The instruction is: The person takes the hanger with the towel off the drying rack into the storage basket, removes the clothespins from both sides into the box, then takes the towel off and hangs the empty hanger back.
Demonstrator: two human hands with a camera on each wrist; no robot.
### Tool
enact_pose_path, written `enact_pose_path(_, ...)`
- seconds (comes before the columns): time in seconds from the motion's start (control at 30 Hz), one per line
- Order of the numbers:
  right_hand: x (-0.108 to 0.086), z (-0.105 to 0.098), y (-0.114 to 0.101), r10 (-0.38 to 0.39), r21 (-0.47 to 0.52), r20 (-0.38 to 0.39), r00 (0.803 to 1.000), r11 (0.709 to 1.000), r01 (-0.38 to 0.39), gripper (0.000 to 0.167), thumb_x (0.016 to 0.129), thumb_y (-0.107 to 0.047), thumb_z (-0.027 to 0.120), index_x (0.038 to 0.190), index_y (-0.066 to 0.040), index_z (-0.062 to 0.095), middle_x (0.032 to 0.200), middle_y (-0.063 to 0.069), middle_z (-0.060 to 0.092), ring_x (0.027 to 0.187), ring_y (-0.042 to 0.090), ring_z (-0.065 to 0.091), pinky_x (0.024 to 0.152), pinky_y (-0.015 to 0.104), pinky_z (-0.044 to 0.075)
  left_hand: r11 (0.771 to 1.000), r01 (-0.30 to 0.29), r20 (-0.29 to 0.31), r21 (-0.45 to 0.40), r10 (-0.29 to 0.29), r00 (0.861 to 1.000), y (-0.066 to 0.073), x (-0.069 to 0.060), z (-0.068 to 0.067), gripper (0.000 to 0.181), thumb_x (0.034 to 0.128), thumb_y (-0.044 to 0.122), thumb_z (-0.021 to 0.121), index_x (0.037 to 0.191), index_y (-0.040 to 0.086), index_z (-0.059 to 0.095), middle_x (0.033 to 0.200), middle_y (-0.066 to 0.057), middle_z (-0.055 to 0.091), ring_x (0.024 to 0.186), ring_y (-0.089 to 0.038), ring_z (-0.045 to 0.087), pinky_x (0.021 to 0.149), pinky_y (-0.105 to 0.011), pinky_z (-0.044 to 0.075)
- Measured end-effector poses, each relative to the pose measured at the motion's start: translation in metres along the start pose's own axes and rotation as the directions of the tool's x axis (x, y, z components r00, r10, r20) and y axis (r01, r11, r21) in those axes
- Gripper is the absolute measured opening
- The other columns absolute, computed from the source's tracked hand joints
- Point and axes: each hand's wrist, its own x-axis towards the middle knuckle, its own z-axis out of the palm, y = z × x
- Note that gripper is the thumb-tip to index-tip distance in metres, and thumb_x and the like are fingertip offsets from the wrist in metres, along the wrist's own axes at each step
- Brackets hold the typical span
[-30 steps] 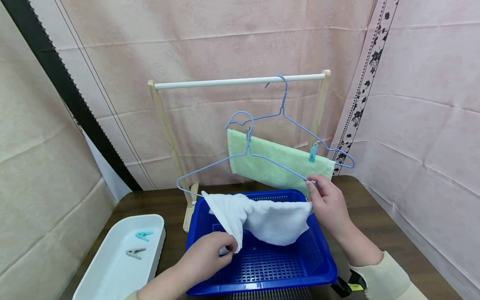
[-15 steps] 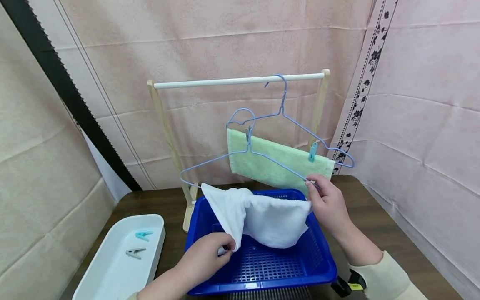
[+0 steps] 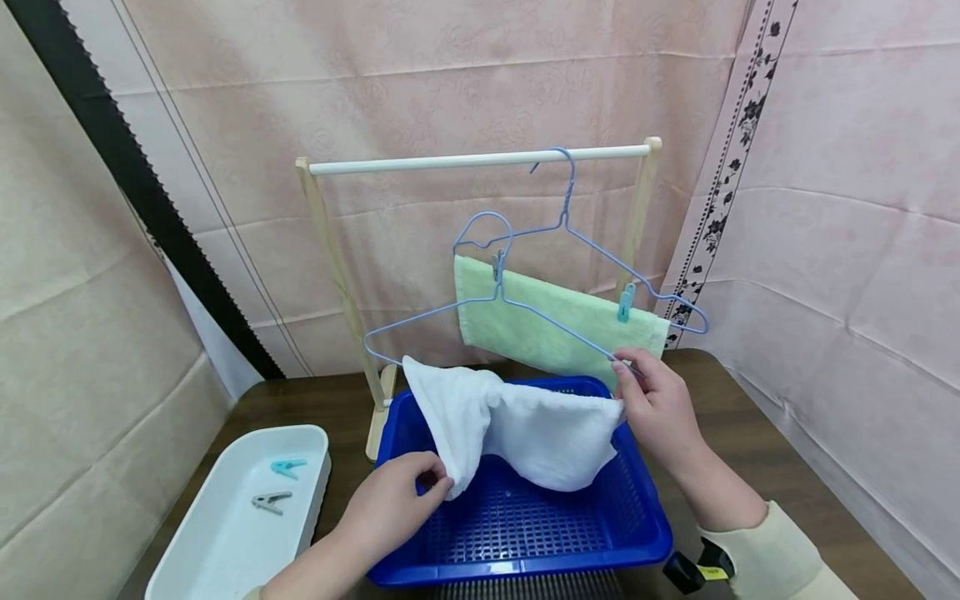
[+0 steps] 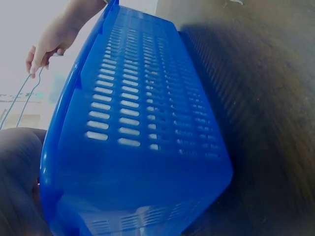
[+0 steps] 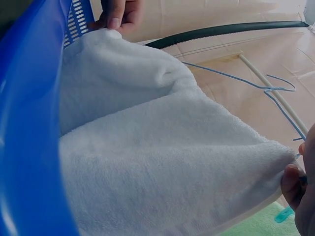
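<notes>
Landmark: blue basket (image 3: 517, 571), on a dark wooden table (image 3: 780, 492).

White cloth (image 3: 543, 433) hung above the basket's opening, towards its rear half, creased near the middle. Its upper left corner met the wire of the near hanger (image 3: 498, 292), a blue one, which stood tilted above the basket's rear; the hanger's lower bar was hidden by the cloth.

Left hand (image 3: 393, 500) over the basket's left side, thumb and fingers pinching the cloth's lower left corner. The right wrist view showed that pinch too, at the cloth's far edge.

Right hand (image 3: 663, 408) at the basket's right rear corner, thumb and forefinger closed about the near hanger's right end, next to the cloth's right corner. Whether it also gripped the cloth, could not tell. Black device (image 3: 697, 573) at that wrist, right of the basket.

Behind the basket: rack (image 3: 435, 164) with a light crossbar, far hanger (image 3: 566, 218) hooked over it, green cloth (image 3: 558, 321) on that, bearing a teal clip (image 3: 626, 303) and a grey clip (image 3: 496, 265).

Left of the basket: white tray (image 3: 217, 517) holding a second teal clip (image 3: 288, 468) and a second grey clip (image 3: 270, 502).
</notes>
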Motion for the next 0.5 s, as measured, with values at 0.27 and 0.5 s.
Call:
enact_pose_path(0.27, -0.001, -0.001, -0.001, -0.015, -0.010, 0.000, 1.000, 1.000, 0.015, 0.015, 0.095, 0.008, 0.058, 0.106, 0.001, 0.065, 0.065, 0.010, 0.056, 0.053, 0.007, 0.047, 0.045, 0.020, 0.037, 0.981, 0.187, -0.033, -0.048, -0.189, 0.981, -0.006, 0.010, -0.009, 0.015, 0.0932, 0.043, 0.067, 0.086, 0.031, 0.063, 0.070, 0.014, 0.057, 0.064, -0.008, 0.051, 0.059, -0.030, 0.042)
enact_pose_path(0.5, -0.002, -0.004, -0.001, -0.031, 0.015, 0.006, 0.999, 0.999, 0.031, 0.014, 0.096, 0.002, 0.060, 0.106, -0.006, 0.067, 0.066, 0.002, 0.057, 0.053, 0.008, 0.048, 0.045, 0.021, 0.038, 0.960, 0.254, -0.083, -0.118, -0.265, 0.961, -0.011, 0.019, -0.020, 0.022, 0.0934, 0.046, 0.066, 0.097, 0.024, 0.066, 0.081, 0.011, 0.063, 0.075, -0.008, 0.057, 0.066, -0.031, 0.047)
